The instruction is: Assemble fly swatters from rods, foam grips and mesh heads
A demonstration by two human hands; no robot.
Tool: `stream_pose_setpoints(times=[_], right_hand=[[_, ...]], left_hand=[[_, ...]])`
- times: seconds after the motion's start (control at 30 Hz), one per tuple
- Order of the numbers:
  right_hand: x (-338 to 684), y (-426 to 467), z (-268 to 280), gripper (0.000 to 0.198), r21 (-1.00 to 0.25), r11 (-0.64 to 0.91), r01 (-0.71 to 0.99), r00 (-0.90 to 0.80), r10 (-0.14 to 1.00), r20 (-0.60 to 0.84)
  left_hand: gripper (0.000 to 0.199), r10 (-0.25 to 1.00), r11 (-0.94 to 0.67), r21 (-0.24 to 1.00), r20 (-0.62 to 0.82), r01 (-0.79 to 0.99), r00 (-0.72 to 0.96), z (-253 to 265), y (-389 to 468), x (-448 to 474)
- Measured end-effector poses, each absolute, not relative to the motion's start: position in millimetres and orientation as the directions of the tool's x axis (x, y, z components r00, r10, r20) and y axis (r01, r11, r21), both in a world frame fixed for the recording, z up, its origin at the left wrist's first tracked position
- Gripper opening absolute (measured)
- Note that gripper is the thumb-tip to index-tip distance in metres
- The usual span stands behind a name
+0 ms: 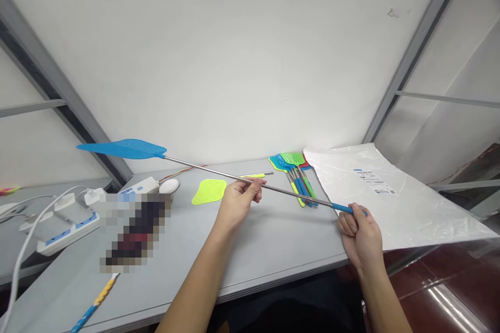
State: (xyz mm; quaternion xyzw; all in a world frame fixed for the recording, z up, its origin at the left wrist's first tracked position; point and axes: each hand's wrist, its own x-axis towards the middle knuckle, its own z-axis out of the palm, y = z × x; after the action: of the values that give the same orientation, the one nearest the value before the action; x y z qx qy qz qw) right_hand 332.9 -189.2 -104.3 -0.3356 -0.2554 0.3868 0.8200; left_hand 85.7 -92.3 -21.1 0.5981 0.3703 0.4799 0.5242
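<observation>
A blue fly swatter (142,149) with a long extended metal rod spans the view above the table, its blade at the left and its blue grip at the right. My left hand (241,200) pinches the rod near its middle. Around the grip's end, my right hand (361,231) is closed. Behind the rod lies a pile of swatters (292,161) in blue, green, yellow and red, their rods short. On the table near my left hand are a loose yellow swatter blade (210,191) and a yellow-gripped metal rod (255,175).
White power strips (70,231) with plugs and cables occupy the table's left side, beside a white round object (169,186) and a pixelated item (136,234). A white plastic package (375,197) covers the right end, overhanging the front edge. A wall stands behind.
</observation>
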Motion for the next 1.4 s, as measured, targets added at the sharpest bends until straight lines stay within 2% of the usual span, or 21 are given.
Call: stream_pose_setpoints(times=[0.37,0.57,0.8,1.2,1.4], right_hand=[[331.4,-187.1,-105.0,0.015,-0.751,0.501,-0.431,0.592,0.785,0.183],[327.6,-185.2,-104.1,0.014,-0.786,0.453,-0.420,0.548,0.818,0.178],[326.2,-184.0,-104.9,0.018,-0.812,0.425,-0.399,0.500,0.844,0.196],[324.6,-184.6,-103.0,0.027,-0.824,0.427,-0.374,0.523,0.830,0.193],[324.6,-185.3,-106.4,0.028,-0.891,0.339,-0.303,0.468,0.867,0.170]], left_hand=[[0.032,0.938,-0.187,0.978,0.204,-0.087,0.281,-20.7,-100.9,96.1],[0.033,0.921,-0.141,0.983,0.172,-0.115,0.349,-35.6,-113.4,122.3],[0.034,0.905,-0.121,0.986,0.158,-0.118,0.396,-46.7,-122.1,146.4],[0.040,0.902,-0.089,0.988,0.133,-0.125,0.410,-46.9,-121.6,164.2],[0.037,0.874,-0.136,0.989,0.146,-0.054,0.464,-37.5,-112.5,139.6]])
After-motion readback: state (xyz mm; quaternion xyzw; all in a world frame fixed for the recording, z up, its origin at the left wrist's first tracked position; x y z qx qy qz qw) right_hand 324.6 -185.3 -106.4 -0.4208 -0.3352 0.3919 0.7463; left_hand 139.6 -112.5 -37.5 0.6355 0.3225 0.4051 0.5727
